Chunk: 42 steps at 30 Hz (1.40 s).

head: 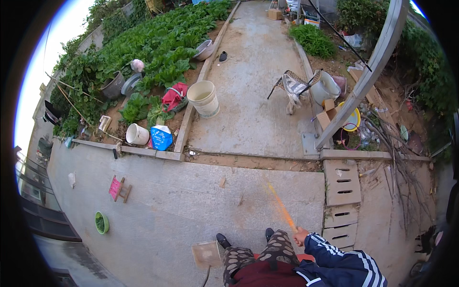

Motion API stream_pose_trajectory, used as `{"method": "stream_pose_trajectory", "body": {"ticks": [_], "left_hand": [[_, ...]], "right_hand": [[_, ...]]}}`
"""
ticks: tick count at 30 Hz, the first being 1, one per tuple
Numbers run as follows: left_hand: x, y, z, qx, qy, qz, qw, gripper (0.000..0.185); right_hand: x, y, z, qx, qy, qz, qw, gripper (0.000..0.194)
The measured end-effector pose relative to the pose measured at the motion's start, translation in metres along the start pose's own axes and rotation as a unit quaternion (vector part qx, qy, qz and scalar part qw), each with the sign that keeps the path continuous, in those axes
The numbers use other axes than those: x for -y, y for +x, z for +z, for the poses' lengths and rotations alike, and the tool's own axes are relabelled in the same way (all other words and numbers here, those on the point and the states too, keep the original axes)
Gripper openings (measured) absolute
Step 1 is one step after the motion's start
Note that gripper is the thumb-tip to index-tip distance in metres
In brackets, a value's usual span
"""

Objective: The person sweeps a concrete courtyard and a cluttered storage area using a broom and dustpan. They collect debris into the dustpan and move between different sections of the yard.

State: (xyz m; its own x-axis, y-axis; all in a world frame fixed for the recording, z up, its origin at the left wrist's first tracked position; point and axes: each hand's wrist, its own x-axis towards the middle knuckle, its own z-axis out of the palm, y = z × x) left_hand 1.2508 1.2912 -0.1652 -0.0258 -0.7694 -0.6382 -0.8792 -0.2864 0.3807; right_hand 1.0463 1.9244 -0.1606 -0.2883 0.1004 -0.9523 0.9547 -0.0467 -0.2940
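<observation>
My right hand (300, 237) is closed around the near end of an orange stick (282, 211), blurred towards its far end, which points away over the grey paving. My left hand is out of view. Below me are my patterned trousers and dark shoes, set apart on the slabs. A dustpan-like tray (207, 254) with a thin dark handle lies beside my left foot. A small piece of wood or cardboard (222, 182) lies on the paving ahead. Something red shows behind my legs.
A low kerb (168, 155) edges the leafy vegetable bed. A white bucket (203, 99) and a chair with plastic bags (296, 84) stand on the concrete path. At left are a pink folding stool (119, 188) and a green basket (101, 222); at right, slotted drain covers (343, 182), a metal post (362, 79) and branches (398, 168).
</observation>
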Motion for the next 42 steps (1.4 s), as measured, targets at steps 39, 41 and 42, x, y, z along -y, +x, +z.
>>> {"method": "stream_pose_trajectory", "body": {"ticks": [39,41,42], "left_hand": [[-0.15,0.073,-0.056,0.005,-0.262,-0.014,0.965,0.019],[-0.158,0.069,-0.049,0.025,-0.249,-0.005,0.968,0.019],[-0.156,0.066,-0.051,0.024,-0.251,-0.006,0.968,0.019]], "right_hand": [[0.176,0.14,0.268,-0.124,-0.13,0.036,0.983,0.021],[0.162,0.169,0.293,0.001,-0.63,-0.09,0.771,0.027],[0.157,0.163,0.316,0.031,-0.683,-0.145,0.716,0.03]]}}
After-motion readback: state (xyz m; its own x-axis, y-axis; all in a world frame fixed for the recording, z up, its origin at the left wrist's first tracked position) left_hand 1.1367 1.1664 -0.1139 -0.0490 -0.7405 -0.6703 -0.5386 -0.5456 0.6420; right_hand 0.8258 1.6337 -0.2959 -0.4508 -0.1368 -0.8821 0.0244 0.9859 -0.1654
